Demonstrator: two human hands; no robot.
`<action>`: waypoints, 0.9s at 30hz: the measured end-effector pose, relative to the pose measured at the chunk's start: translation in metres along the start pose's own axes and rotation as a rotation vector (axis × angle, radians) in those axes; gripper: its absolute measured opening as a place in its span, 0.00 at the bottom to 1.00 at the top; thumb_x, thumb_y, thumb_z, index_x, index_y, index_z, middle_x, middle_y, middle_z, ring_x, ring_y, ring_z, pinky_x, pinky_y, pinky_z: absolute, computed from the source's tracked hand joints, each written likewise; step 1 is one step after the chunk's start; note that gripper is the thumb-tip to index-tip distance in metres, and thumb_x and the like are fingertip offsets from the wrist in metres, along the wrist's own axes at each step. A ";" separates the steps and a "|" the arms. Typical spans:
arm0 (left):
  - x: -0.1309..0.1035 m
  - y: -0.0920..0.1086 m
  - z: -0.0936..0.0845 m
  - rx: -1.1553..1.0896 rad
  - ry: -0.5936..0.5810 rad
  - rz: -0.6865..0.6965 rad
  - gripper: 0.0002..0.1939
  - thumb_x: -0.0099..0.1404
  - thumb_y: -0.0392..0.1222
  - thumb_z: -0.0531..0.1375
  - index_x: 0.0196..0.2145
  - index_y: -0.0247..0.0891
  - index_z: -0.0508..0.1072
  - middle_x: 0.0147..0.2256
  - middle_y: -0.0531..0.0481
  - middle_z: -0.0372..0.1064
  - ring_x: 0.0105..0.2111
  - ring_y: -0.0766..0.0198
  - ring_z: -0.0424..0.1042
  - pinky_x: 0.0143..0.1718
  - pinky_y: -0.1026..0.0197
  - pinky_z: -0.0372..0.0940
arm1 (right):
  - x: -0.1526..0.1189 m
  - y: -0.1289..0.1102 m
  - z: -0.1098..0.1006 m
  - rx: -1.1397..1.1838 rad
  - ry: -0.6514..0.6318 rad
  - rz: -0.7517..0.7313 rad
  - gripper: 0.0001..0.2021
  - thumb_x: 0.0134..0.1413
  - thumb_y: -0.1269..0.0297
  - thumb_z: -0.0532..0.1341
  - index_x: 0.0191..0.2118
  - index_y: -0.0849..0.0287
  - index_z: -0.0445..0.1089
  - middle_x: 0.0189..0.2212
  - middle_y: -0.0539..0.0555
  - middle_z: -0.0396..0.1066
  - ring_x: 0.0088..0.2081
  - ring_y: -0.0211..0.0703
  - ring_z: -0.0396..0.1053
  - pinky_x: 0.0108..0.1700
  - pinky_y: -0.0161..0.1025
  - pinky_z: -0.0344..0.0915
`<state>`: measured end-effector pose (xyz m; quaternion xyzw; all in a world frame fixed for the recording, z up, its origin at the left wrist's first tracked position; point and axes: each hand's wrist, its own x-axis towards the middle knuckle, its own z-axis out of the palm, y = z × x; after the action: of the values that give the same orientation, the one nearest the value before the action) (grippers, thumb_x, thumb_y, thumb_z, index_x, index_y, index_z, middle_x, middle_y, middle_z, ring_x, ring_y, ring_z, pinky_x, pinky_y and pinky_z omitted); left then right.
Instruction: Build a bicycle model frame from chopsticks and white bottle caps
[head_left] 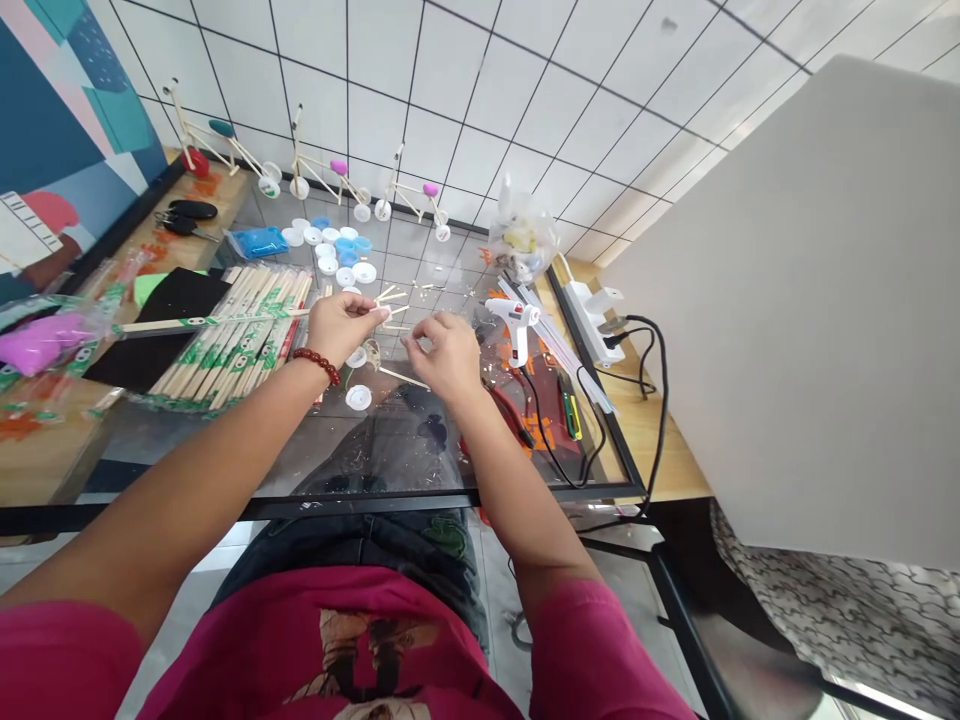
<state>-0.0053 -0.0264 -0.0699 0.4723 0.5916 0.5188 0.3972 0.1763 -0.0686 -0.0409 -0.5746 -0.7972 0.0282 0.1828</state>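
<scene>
My left hand [341,325], with a red bead bracelet at the wrist, is closed in a pinch near several short wooden sticks [391,295] that fan out beyond its fingertips. To its right, my right hand [446,352] has its thumb and index finger curled close together; anything between them is too small to make out. A thin stick [403,378] lies below the hands, beside white bottle caps [358,397]. More white and blue caps [346,245] lie just past my left hand. Wrapped chopsticks [240,345] lie to the left.
Three small stick-built tricycles [319,170] stand along the back wall. On the right are a white glue gun [516,325], glue sticks [574,360], red-handled pliers [508,412], a cutter [570,408] and a power strip [592,320] with black cables. A plastic bag [523,240] sits behind.
</scene>
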 end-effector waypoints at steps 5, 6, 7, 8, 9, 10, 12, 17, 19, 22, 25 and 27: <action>0.000 0.000 0.000 0.023 -0.020 0.008 0.16 0.47 0.45 0.77 0.32 0.37 0.82 0.32 0.48 0.79 0.35 0.58 0.78 0.42 0.56 0.74 | 0.006 0.008 0.011 0.010 -0.049 0.060 0.19 0.69 0.61 0.62 0.62 0.59 0.73 0.59 0.64 0.73 0.59 0.61 0.67 0.59 0.50 0.60; -0.001 0.000 0.000 0.022 -0.027 0.009 0.16 0.47 0.45 0.78 0.32 0.37 0.82 0.32 0.48 0.79 0.35 0.58 0.78 0.42 0.56 0.74 | 0.007 0.008 0.012 0.010 -0.071 0.061 0.19 0.70 0.61 0.61 0.63 0.59 0.73 0.60 0.64 0.73 0.60 0.60 0.66 0.59 0.50 0.60; -0.001 0.001 0.000 0.020 -0.032 0.011 0.17 0.47 0.45 0.78 0.32 0.37 0.82 0.32 0.48 0.79 0.35 0.58 0.78 0.42 0.56 0.74 | 0.008 0.009 0.014 0.009 -0.084 0.062 0.19 0.71 0.62 0.60 0.62 0.58 0.73 0.59 0.63 0.73 0.60 0.60 0.66 0.59 0.50 0.60; -0.002 0.002 0.000 0.019 -0.035 0.015 0.17 0.46 0.46 0.78 0.32 0.37 0.82 0.32 0.48 0.79 0.35 0.58 0.78 0.42 0.56 0.74 | 0.010 0.010 0.016 0.012 -0.091 0.059 0.18 0.71 0.63 0.59 0.62 0.57 0.74 0.59 0.63 0.73 0.59 0.59 0.66 0.59 0.50 0.60; -0.003 0.003 0.000 0.020 -0.036 0.019 0.17 0.46 0.46 0.78 0.32 0.37 0.82 0.32 0.48 0.79 0.35 0.58 0.78 0.42 0.56 0.74 | 0.011 0.010 0.018 0.018 -0.094 0.054 0.17 0.72 0.63 0.59 0.61 0.56 0.75 0.58 0.62 0.73 0.59 0.58 0.66 0.59 0.49 0.60; -0.003 0.004 0.000 0.025 -0.036 0.022 0.17 0.46 0.46 0.78 0.32 0.37 0.82 0.32 0.48 0.79 0.35 0.58 0.78 0.42 0.56 0.74 | 0.012 0.010 0.020 0.027 -0.094 0.048 0.16 0.72 0.63 0.59 0.59 0.54 0.76 0.57 0.61 0.73 0.58 0.57 0.67 0.59 0.49 0.60; -0.004 0.006 -0.001 0.043 -0.036 0.025 0.18 0.46 0.47 0.78 0.32 0.37 0.82 0.32 0.48 0.79 0.36 0.57 0.78 0.43 0.56 0.74 | 0.015 0.011 0.024 0.057 -0.084 0.037 0.15 0.72 0.64 0.58 0.57 0.53 0.78 0.55 0.60 0.74 0.57 0.56 0.67 0.59 0.49 0.60; -0.005 0.009 -0.002 0.109 -0.050 0.023 0.16 0.47 0.45 0.76 0.33 0.37 0.83 0.32 0.48 0.79 0.35 0.58 0.77 0.41 0.56 0.72 | 0.019 0.015 0.037 0.144 -0.041 0.008 0.13 0.71 0.66 0.58 0.51 0.54 0.81 0.51 0.59 0.75 0.53 0.53 0.69 0.57 0.47 0.62; -0.005 0.009 -0.002 0.129 -0.049 0.034 0.14 0.48 0.44 0.75 0.33 0.37 0.83 0.31 0.48 0.79 0.34 0.58 0.77 0.40 0.57 0.72 | 0.020 0.016 0.040 0.160 -0.023 -0.002 0.13 0.71 0.67 0.58 0.50 0.54 0.81 0.50 0.58 0.75 0.53 0.52 0.69 0.57 0.46 0.62; -0.004 0.010 -0.001 0.140 -0.050 0.038 0.13 0.49 0.42 0.75 0.33 0.38 0.83 0.32 0.48 0.79 0.34 0.59 0.77 0.40 0.58 0.72 | 0.021 0.018 0.044 0.178 -0.005 -0.004 0.12 0.71 0.67 0.58 0.48 0.54 0.81 0.48 0.58 0.74 0.53 0.52 0.69 0.57 0.46 0.63; -0.005 0.012 -0.001 0.142 -0.046 0.027 0.12 0.49 0.42 0.75 0.33 0.38 0.83 0.32 0.48 0.79 0.35 0.58 0.78 0.41 0.57 0.72 | 0.022 0.020 0.046 0.204 0.007 -0.001 0.12 0.70 0.68 0.59 0.47 0.54 0.81 0.48 0.57 0.74 0.52 0.52 0.70 0.57 0.46 0.63; -0.006 0.013 0.000 0.134 -0.048 0.021 0.13 0.48 0.42 0.76 0.32 0.37 0.83 0.32 0.48 0.79 0.36 0.58 0.78 0.42 0.56 0.73 | 0.022 0.020 0.048 0.219 0.017 -0.005 0.11 0.69 0.68 0.59 0.47 0.54 0.81 0.47 0.57 0.74 0.51 0.51 0.70 0.56 0.45 0.63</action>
<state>-0.0022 -0.0318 -0.0567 0.5165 0.6103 0.4705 0.3733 0.1733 -0.0334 -0.0852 -0.5496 -0.7891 0.1101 0.2513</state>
